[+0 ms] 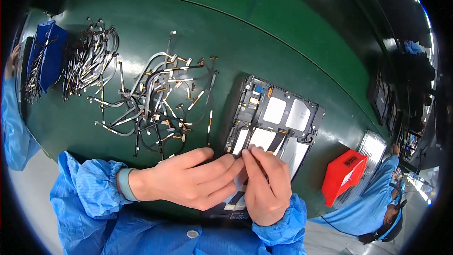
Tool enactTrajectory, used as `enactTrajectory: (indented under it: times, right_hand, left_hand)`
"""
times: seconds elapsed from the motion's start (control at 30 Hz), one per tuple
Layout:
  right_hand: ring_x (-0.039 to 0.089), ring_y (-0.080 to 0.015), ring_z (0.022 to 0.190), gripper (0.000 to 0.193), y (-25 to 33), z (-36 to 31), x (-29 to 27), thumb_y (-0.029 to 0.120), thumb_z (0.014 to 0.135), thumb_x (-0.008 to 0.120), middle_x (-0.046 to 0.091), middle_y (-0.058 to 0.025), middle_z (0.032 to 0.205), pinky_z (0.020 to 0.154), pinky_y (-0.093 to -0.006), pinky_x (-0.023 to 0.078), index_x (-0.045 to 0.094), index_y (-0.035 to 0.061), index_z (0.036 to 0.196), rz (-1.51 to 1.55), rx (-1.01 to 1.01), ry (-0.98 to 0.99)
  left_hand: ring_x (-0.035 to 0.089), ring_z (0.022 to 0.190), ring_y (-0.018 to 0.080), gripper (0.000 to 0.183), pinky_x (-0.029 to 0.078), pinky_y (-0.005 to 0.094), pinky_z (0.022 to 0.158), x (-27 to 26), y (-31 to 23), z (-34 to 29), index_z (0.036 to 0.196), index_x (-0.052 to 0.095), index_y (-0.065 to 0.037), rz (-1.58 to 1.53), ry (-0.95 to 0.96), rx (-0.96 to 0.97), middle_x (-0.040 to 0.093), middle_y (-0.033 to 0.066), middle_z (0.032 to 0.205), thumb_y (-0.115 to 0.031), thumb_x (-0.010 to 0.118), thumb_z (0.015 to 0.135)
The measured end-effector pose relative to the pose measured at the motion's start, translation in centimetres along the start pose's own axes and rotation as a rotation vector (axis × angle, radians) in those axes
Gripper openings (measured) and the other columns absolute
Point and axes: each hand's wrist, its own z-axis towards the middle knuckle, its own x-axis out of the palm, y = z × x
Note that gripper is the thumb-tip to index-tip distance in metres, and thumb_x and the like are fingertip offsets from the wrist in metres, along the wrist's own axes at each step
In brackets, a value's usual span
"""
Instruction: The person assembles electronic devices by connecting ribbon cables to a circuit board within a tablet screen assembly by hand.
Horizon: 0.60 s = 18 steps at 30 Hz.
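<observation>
Tablet frame [276, 118], opened with its dark inner side up and pale rectangular patches showing, lies on the green bench [264, 28] just ahead of the person, its near end hidden under both hands. The left hand [188, 182] and the right hand [264, 184] meet over that near edge, fingers [250, 158] curled and pinched close together at the tips; they seem to press or hold something small against the frame, but what exactly is between them I cannot tell, since the hands cover it. Judging by the layout, work on this unit looks underway rather than finished: the frame is still open, and whether a cable is already seated at the near edge is hidden. A tangle of loose flex cables [158, 99] lies spread to the left of the frame, well apart from a denser heap of cables [89, 59] beside a blue bin [47, 54], so plenty of parts remain unused. A red box [344, 174] sits to the right.
</observation>
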Motion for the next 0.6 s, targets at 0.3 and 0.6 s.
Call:
enactTrajectory:
  times: [0.3, 0.6]
  right_hand:
    - [0.053, -0.0332, 0.106, 0.041, -0.7, 1.7, -1.5, 0.002, 0.079, 0.063, 0.057, -0.0147, 0.116, 0.094, -0.0418, 0.042, 0.065, 0.0071, 0.12, -0.087, 0.179, -0.08]
    - [0.036, -0.0262, 0.137, 0.066, -4.0, -9.7, -1.0, 0.007, 0.094, 0.051, 0.039, -0.0202, 0.147, 0.113, -0.0345, 0.023, 0.018, 0.0, 0.151, 0.443, 0.523, -0.175]
  left_hand:
    - [0.057, 0.106, 0.0223, 0.023, 0.047, 0.0317, 0.081, -1.4, -1.3, -1.7, 0.095, 0.065, -0.004, 0.053, 0.173, -0.058, 0.06, 0.0138, 0.125, -0.019, 0.054, 0.082]
    - [0.041, 0.123, 0.0436, 0.054, 0.038, 0.045, 0.099, -3.4, -6.2, -2.1, 0.124, 0.046, 0.003, -0.505, 0.13, -0.619, 0.043, 0.0321, 0.137, -0.022, 0.069, 0.082]
